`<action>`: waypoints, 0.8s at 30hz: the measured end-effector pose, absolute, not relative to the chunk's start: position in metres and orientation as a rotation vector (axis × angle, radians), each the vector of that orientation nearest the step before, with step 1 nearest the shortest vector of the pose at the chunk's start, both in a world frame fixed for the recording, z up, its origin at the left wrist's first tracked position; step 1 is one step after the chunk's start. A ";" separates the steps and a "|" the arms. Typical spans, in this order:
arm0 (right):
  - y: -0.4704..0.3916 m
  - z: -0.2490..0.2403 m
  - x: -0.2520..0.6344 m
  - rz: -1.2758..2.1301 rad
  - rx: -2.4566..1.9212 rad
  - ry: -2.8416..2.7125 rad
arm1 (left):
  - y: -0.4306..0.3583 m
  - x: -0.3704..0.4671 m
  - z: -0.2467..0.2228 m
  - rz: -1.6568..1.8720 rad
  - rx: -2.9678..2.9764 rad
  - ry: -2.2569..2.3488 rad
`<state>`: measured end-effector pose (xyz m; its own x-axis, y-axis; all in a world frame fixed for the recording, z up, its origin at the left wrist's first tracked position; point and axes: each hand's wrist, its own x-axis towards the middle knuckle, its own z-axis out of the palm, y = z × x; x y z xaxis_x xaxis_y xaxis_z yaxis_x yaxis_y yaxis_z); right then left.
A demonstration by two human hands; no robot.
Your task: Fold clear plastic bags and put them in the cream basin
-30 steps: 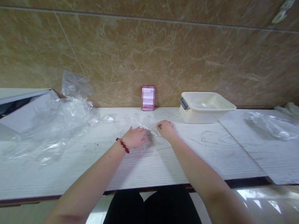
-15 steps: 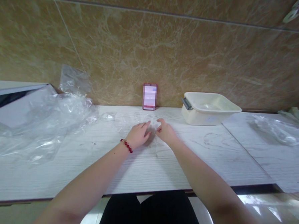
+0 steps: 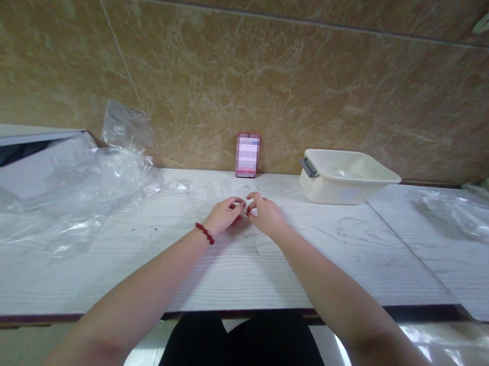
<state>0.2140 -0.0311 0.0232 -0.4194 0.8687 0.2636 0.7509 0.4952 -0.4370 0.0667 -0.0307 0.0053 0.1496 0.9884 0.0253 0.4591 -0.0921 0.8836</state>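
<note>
My left hand [image 3: 225,215], with a red bead bracelet [image 3: 204,233] at the wrist, is low over the middle of the table. Its thumb and fingers are drawn together in a pinch. Just across from it my right hand [image 3: 267,217] has its fingers curled, the tips almost meeting those of the left. Whatever is between the fingertips is too small and see-through to make out. Thin clear plastic [image 3: 200,200] lies flat on the table beside and behind the left hand.
A phone [image 3: 247,156] leans on the marbled wall behind my hands. To its right stands a cream plastic bin [image 3: 334,190] with a grey latch. Crumpled clear plastic bags [image 3: 118,171] and a white box [image 3: 40,164] are on the left; more plastic [image 3: 460,210] lies far right.
Both hands have come closer together and their fingers have curled in, the right index finger bending from a straighter pose. The view has shifted slightly.
</note>
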 end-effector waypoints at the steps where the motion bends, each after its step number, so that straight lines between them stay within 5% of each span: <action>1: -0.031 0.023 0.214 0.364 -1.333 -2.298 | -0.029 0.067 0.002 0.883 1.665 1.408; 8: -0.032 0.022 0.211 0.385 -1.275 -2.359 | -0.025 0.064 -0.006 0.977 1.650 1.488; 24: -0.023 0.027 0.231 0.178 -1.393 -2.600 | -0.028 0.056 0.008 0.610 2.135 1.805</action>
<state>0.2314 -0.0226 0.0270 -0.5423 0.8333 0.1071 0.8110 0.5525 -0.1925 0.0561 -0.0280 0.0080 0.1306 0.9819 0.1373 0.8640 -0.1806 0.4699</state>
